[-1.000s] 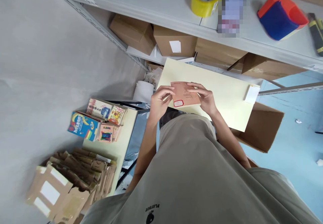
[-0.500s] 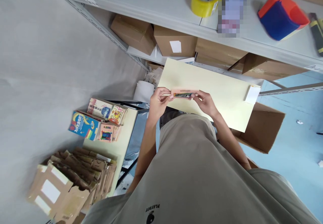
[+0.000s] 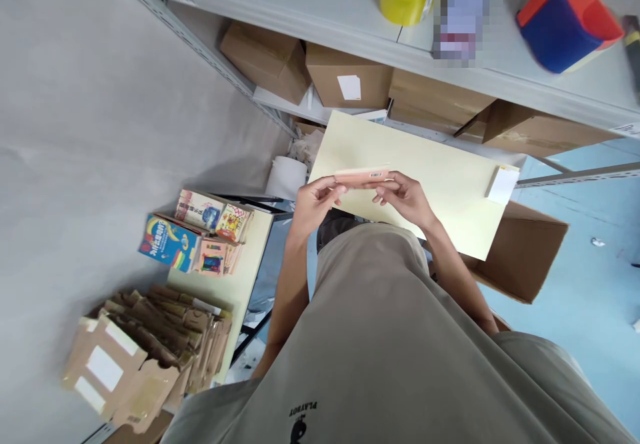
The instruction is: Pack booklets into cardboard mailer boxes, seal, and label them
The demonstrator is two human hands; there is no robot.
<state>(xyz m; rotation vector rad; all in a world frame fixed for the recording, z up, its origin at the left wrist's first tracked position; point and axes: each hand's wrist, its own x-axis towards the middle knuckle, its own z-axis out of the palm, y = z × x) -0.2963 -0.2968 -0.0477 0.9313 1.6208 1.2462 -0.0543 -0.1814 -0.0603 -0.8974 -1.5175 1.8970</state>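
Both hands hold a thin pink book [image 3: 361, 177] above the near edge of a pale yellow board [image 3: 425, 164]. A small barcode shows near its right end, and its colourful side is out of sight. Around the left end, the fingers of my left hand [image 3: 317, 203] are closed, thumb in front. My right hand [image 3: 404, 197] pinches the other end, its fingertips behind and below the book. At the board's right end lies a white pad or small stack of cards [image 3: 503, 185].
Colourful books [image 3: 173, 241] and a pile of flattened cardboard boxes [image 3: 165, 337] lie on a side table to the left. Ahead, a grey shelf [image 3: 300, 4] carries yellow tape [image 3: 407, 4] and a red-blue holder [image 3: 565, 24]. An open carton [image 3: 530, 251] stands at right.
The book has been turned in my hands: its colourful picture side showed before, and now a plain pink face with a barcode does. Both hands stay in nearly the same place.
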